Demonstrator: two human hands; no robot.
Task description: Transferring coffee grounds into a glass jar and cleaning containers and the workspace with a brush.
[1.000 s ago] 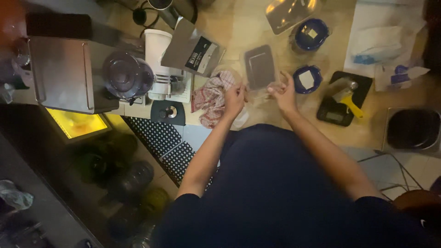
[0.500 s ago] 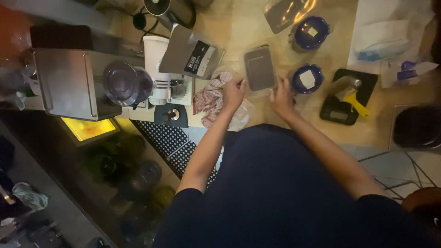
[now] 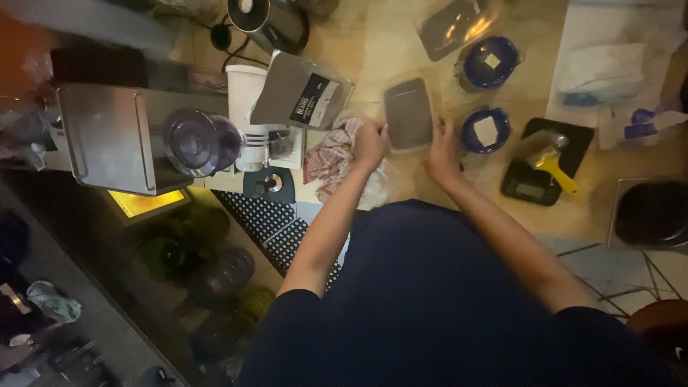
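Observation:
A grey rectangular plastic container [image 3: 408,115] lies flat on the beige counter [image 3: 373,50]. My left hand [image 3: 369,143] is closed at its lower left corner. At the lower right edge my right hand [image 3: 443,154] rests with its fingers on the container. A red-and-white checked cloth [image 3: 330,154] lies just left of my left hand, and a crumpled clear bag [image 3: 378,192] sits below that hand. My dark-sleeved torso fills the lower half of the view.
A grinder with a round clear hopper [image 3: 201,143], a white cup [image 3: 246,89], a grey pouch [image 3: 301,93] and a kettle [image 3: 269,21] stand to the left. Two blue bowls [image 3: 486,130], a black scale [image 3: 534,188] bearing a yellow scoop [image 3: 555,168], and a dark tub [image 3: 653,213] are to the right.
Both hands left the crumpled bag and cloth and moved up to the grey container, one at each lower corner. The container sits a little farther from my body.

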